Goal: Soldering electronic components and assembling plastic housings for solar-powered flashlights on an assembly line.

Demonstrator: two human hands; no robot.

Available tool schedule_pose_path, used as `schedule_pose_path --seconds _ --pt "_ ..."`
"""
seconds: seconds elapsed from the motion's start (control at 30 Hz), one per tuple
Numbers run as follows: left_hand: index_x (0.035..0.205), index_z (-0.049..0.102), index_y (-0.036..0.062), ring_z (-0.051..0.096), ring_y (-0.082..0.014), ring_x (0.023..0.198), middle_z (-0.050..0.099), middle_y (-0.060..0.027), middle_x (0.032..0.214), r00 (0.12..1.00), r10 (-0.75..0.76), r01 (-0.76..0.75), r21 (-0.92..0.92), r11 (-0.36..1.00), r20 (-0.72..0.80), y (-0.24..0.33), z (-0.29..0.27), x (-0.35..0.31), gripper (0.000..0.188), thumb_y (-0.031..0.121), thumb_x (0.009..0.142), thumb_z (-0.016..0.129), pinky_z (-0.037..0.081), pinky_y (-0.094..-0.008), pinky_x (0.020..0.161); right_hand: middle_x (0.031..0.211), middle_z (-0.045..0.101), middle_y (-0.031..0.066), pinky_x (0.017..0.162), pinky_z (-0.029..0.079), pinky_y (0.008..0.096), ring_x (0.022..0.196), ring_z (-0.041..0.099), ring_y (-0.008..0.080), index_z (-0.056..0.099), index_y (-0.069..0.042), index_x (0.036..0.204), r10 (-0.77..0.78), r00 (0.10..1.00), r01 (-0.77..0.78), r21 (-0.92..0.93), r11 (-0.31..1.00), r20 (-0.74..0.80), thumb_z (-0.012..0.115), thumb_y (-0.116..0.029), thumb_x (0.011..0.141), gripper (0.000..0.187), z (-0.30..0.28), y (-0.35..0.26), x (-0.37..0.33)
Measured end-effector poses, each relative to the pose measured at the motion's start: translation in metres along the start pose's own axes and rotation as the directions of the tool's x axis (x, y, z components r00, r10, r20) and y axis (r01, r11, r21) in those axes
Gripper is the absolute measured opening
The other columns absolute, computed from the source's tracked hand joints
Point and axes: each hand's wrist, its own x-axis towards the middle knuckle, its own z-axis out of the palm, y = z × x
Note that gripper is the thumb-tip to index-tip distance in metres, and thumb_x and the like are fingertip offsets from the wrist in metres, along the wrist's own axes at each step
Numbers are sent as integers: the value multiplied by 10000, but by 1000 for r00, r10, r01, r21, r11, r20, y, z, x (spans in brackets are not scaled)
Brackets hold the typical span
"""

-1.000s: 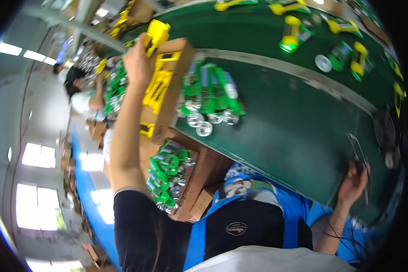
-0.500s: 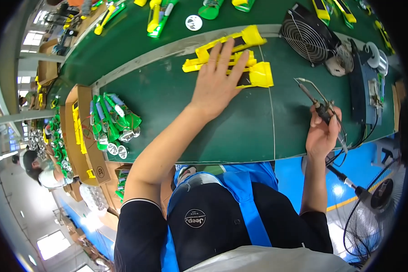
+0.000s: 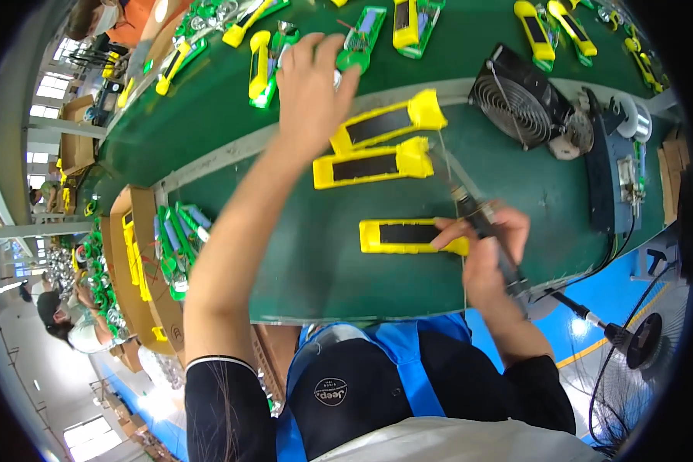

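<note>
My left hand [image 3: 312, 96] reaches across the far edge strip, fingers apart, beside a green flashlight part [image 3: 354, 58] and partly over a small pale disc; whether it touches them I cannot tell. A soldering iron [image 3: 481, 219] with a cable is gripped in my right hand [image 3: 497, 250], its tip pointing away from me. Fingers of that same hand rest on the right end of a yellow casing [image 3: 385, 237] with a dark panel. Farther off lie two similar casings, one upper [image 3: 377, 128] and one lower [image 3: 358, 168], close together.
A black fan [image 3: 516, 104] and a blue-grey box-shaped unit with a solder spool [image 3: 635, 115] stand at right. At left, a cardboard box [image 3: 150, 269] holds yellow parts, with green flashlight parts [image 3: 179, 246] beside it. More yellow and green pieces line the far surface.
My left hand has left the yellow casings and moved farther away to the green parts. My right hand has come inward with the soldering iron; one casing now lies nearer me, under its fingers.
</note>
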Motion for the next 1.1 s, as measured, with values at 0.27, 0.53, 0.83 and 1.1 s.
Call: schedule_pose_path --seconds 0.27,0.53,0.83,1.1 --pt "1335 374 278 495 -361 1073 554 -209 1079 823 -29 262 -333 906 568 -79 84 66 632 316 755 622 417 -415 894 972 468 210 694 519 399 794 636 305 380 -2 1061 -163 937 246 -251 936 309 562 -261 888 361 -4 22 -8" --pt "1176 510 95 500 -191 983 517 -77 1096 873 -178 392 -437 809 453 -37 -94 -25 423 113 771 628 387 -299 867 1000 542 157 790 486 383 798 630 212 355 -35 1083 48 994 -56 88 995 94 441 -157 941 206 29 31 13" --pt "1437 184 83 522 -200 1062 493 -161 1214 377 -247 893 -421 -158 893 104 -156 -160 679 274 899 551 434 -316 864 934 604 123 802 443 333 828 607 216 425 -29 1063 -309 936 350 -477 806 165 423 -164 924 193 31 3 37" --pt "962 589 40 593 -222 717 603 -97 863 839 -191 436 -417 798 510 76 -145 -151 188 -1 778 594 469 -303 595 1048 564 118 920 357 424 875 542 202 477 -80 1016 -159 987 159 -26 987 30 579 -283 862 275 -64 -40 -19"
